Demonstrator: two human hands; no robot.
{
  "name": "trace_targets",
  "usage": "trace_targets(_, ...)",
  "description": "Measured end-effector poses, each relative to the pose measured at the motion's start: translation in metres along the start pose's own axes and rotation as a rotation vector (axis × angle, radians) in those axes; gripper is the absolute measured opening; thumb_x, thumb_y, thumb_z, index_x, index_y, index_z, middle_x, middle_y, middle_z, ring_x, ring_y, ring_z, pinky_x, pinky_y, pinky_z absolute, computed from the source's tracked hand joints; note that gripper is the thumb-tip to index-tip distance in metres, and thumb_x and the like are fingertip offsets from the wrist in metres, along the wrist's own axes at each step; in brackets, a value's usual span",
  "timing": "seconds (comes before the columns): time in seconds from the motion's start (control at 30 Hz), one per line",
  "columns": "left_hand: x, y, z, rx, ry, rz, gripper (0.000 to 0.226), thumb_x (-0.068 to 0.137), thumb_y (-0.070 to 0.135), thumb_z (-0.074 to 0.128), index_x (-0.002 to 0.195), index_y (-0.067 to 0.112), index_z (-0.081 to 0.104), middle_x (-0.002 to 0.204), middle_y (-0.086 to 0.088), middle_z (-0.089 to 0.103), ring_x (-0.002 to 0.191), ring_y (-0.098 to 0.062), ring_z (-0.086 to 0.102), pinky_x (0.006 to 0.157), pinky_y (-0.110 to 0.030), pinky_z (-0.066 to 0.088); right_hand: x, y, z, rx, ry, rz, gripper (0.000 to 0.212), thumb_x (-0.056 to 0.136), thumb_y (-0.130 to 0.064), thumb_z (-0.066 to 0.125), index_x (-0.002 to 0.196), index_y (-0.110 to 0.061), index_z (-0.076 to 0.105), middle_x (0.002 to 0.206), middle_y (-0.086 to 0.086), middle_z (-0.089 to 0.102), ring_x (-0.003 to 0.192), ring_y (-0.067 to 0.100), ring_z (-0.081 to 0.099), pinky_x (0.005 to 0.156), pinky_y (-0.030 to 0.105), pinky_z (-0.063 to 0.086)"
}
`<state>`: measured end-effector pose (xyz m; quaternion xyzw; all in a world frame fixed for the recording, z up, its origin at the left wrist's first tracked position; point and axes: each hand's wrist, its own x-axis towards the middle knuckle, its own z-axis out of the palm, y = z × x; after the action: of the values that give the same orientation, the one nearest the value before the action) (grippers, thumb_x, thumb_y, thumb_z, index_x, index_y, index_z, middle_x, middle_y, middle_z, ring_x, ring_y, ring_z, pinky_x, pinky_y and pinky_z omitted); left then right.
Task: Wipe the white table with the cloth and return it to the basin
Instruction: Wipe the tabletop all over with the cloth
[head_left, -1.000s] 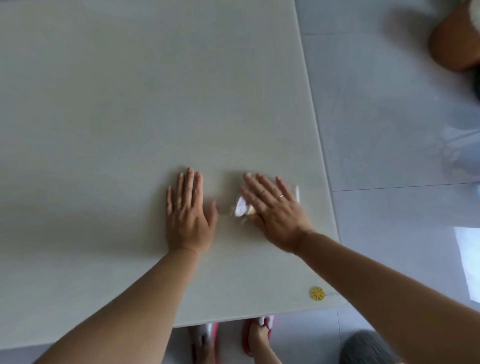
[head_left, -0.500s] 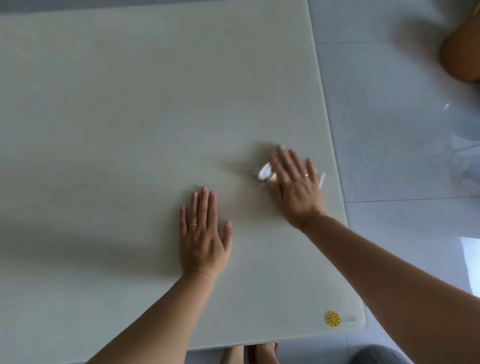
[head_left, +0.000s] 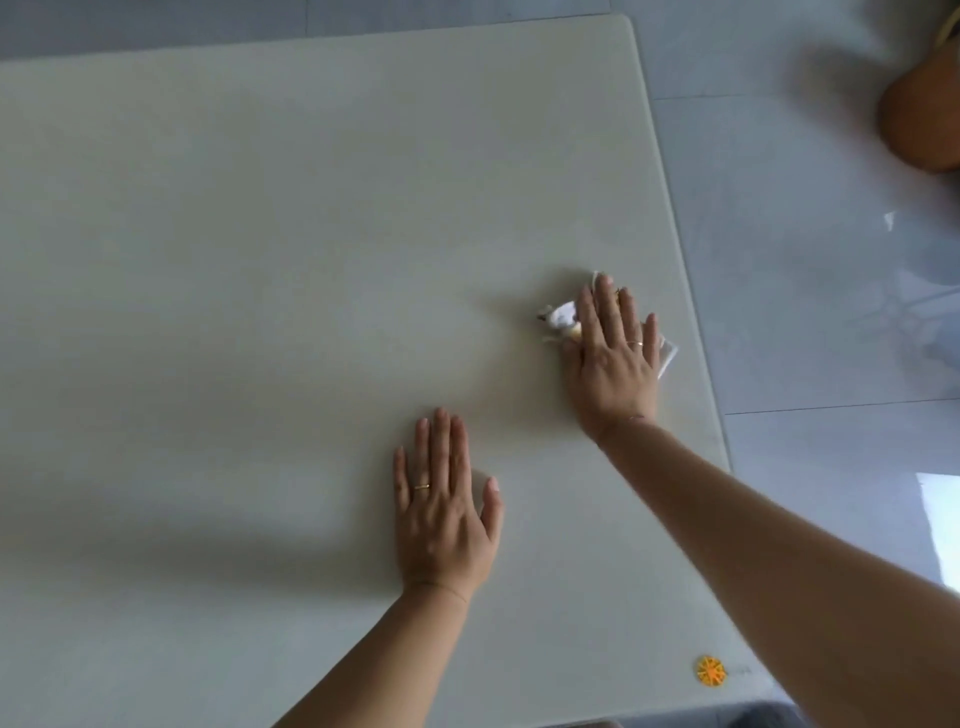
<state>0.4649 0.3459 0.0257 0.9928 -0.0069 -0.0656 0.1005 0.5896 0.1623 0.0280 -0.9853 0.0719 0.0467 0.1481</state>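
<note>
Pressing cloth (head_left: 563, 318) flat, right hand (head_left: 613, 364) nears table (head_left: 260, 234) edge.

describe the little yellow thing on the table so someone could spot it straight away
Start at the white table and follow its right edge to the near corner. The yellow sticker lies flat there, just left of the right forearm. It is a small round spoked disc, the only bright colour on the tabletop.

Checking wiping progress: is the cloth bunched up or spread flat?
Bunched: the small white cloth shows crumpled folds beside the flat right hand pressing it.
</note>
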Motion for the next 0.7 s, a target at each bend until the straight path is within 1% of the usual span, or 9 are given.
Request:
trace_targets(0.07,-0.001,0.0,0.0,-0.005,-0.006,0.0,0.068,0.089,0.039,0.038,0.147,0.006,0.03,0.155,-0.012,0.026,0.144,-0.027,0.023,0.116,-0.048,0.018,-0.015,-0.031,0.011,0.016,0.029,0.102,0.058,0.098,-0.036,0.038,0.151,-0.019,0.02,0.16,0.002,0.01,0.148,0.025,0.006,0.117,0.047,-0.001)
trace_targets(0.1,-0.001,0.0,0.001,-0.002,0.002,0.0,0.068,0.089,0.039,0.038,0.147,0.005,0.03,0.155,-0.013,0.026,0.144,-0.027,0.024,0.115,-0.049,0.018,-0.026,-0.045,0.016,0.018,0.012,0.025,0.057,0.098,-0.036,0.037,0.15,-0.019,0.021,0.16,0.002,0.011,0.147,0.026,0.007,0.117,0.048,0.0)
trace_targets(0.2,-0.002,-0.001,0.003,0.008,0.012,0.011,0.066,0.091,0.04,0.037,0.146,0.004,0.031,0.154,-0.013,0.027,0.143,-0.028,0.025,0.114,-0.05,0.02,-0.043,-0.042,0.016,-0.092,-0.123,-0.467,0.056,0.097,-0.041,0.032,0.149,-0.019,0.027,0.158,0.002,0.018,0.146,0.026,0.015,0.118,0.05,0.011)
trace_targets(0.27,-0.001,-0.004,0.002,-0.023,0.044,0.022,0.065,0.09,0.039,0.038,0.145,0.004,0.033,0.154,-0.013,0.029,0.142,-0.028,0.026,0.114,-0.049,0.02,-0.014,-0.013,0.003,-0.152,-0.137,-0.655,0.056,0.096,-0.039,0.036,0.148,-0.018,0.031,0.157,0.003,0.023,0.145,0.025,0.021,0.117,0.049,0.017)
trace_targets(0.33,0.002,-0.003,-0.001,-0.061,0.06,0.032,0.064,0.09,0.038,0.039,0.144,0.004,0.035,0.153,-0.013,0.03,0.142,-0.028,0.026,0.114,-0.048,0.018,0.022,0.01,-0.006,-0.125,-0.1,-0.526,0.055,0.097,-0.035,0.043,0.148,-0.018,0.03,0.157,0.005,0.022,0.145,0.025,0.019,0.117,0.05,0.016)
trace_targets(0.43,0.018,0.0,-0.01,-0.105,0.093,0.061,0.06,0.092,0.034,0.038,0.143,0.002,0.038,0.152,-0.014,0.032,0.141,-0.029,0.029,0.115,-0.046,0.017,0.051,-0.003,-0.003,-0.002,0.005,-0.033,0.056,0.1,-0.037,0.036,0.151,-0.02,0.02,0.16,-0.001,0.009,0.148,0.021,0.006,0.119,0.046,0.001)
trace_targets(0.5,0.045,0.003,-0.016,-0.109,0.127,0.067,0.058,0.092,0.032,0.037,0.141,0.001,0.039,0.15,-0.015,0.035,0.14,-0.031,0.032,0.115,-0.045,0.018,0.046,-0.034,0.009,0.004,0.025,0.063,0.057,0.099,-0.037,0.034,0.151,-0.02,0.018,0.161,-0.001,0.006,0.148,0.022,0.003,0.117,0.044,-0.005)
trace_targets(0.63,0.109,0.008,-0.029,-0.087,0.174,0.074,0.058,0.092,0.031,0.036,0.141,0.0,0.039,0.149,-0.017,0.036,0.139,-0.033,0.032,0.115,-0.044,0.015,0.051,-0.03,0.002,-0.101,-0.119,-0.518,0.057,0.097,-0.037,0.04,0.149,-0.018,0.027,0.158,0.003,0.017,0.146,0.026,0.015,0.119,0.048,0.008)
trace_targets(0.7,0.137,0.008,-0.033,-0.084,0.166,0.072,0.059,0.093,0.032,0.034,0.142,0.001,0.038,0.15,-0.016,0.035,0.141,-0.033,0.029,0.116,-0.045,0.016,0.085,-0.005,-0.009,-0.14,-0.124,-0.55,0.056,0.098,-0.036,0.04,0.149,-0.018,0.026,0.159,0.003,0.017,0.146,0.024,0.016,0.118,0.045,0.008)
